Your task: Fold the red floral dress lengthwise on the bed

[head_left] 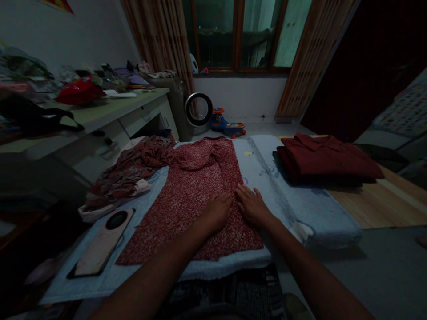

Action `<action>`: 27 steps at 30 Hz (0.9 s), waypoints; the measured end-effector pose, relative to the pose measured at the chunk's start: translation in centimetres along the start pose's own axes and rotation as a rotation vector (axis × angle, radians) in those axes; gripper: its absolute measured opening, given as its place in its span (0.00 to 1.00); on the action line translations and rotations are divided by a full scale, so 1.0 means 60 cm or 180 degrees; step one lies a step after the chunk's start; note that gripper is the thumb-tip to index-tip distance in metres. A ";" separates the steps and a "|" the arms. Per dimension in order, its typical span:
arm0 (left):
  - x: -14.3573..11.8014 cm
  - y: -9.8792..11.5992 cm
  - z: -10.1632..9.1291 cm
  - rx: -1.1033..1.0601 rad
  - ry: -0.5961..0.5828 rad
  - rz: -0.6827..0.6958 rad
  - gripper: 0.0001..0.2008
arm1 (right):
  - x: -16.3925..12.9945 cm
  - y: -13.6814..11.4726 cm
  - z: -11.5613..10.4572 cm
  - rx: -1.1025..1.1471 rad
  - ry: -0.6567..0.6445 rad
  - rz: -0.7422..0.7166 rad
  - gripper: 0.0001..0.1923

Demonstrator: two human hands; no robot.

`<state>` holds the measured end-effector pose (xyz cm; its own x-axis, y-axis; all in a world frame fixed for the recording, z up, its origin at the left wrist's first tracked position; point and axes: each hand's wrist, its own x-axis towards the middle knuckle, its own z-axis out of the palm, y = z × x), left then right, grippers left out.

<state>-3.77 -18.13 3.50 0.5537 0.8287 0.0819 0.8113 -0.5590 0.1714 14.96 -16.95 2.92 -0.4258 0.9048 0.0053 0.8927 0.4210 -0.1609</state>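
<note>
- red speckled garment (196, 195), one piece, lies spread under and around the hands; its lower edge is nearer the wearer than either hand, and its upper part, bunched in folds, is beyond them.
- left hand (218, 211), one of two, rests palm down on the cloth with its fingers close together; whether they pinch any fabric cannot be told.
- right hand (251, 206), the second, lies just beside the left one at the garment's right-hand side, fingers stretched and a little spread, thumb apart: a fairly wide hand, with nothing visibly held.
- light blue cover (263, 178), one, is below the garment and shows on both sides of the hands.
- patterned cloth bundle (133, 171), one heap, sits to the left of the hands and beyond them, against the garment's upper left part.
- phone (100, 246), one, with one round black disc at its far end, lies well to the left of the left hand, apart from the garment.
- folded dark red clothes (333, 160), one pile, lie to the right of the right hand and farther off; how many pieces are in it is unclear.
- wooden board (383, 200), one, is under part of that pile, well right of the hands.
- ride-on toy (228, 126), one, blue and orange, stands on the floor far beyond both hands.
- curtains (163, 40), two panels, flank one window (236, 35) beyond the toy.
</note>
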 end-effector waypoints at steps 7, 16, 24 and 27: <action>-0.025 0.016 0.038 -0.0062 0.0249 -0.0203 0.25 | -0.009 -0.022 0.023 0.0027 0.0060 -0.0019 0.28; -0.028 0.010 0.051 -0.0162 0.0373 -0.0186 0.23 | -0.015 -0.016 0.029 -0.0068 0.0167 0.0295 0.31; -0.031 0.010 0.058 -0.0171 0.0522 -0.0128 0.23 | -0.013 -0.013 0.013 -0.0043 0.0113 0.0731 0.29; -0.031 0.010 0.055 -0.0240 0.0618 -0.0160 0.22 | 0.009 -0.021 -0.003 0.0015 0.0217 0.0716 0.28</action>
<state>-3.67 -20.08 0.20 0.4603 0.8496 0.2577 0.8166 -0.5190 0.2524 13.66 -17.00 3.28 -0.2050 0.9781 0.0353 0.9632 0.2080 -0.1701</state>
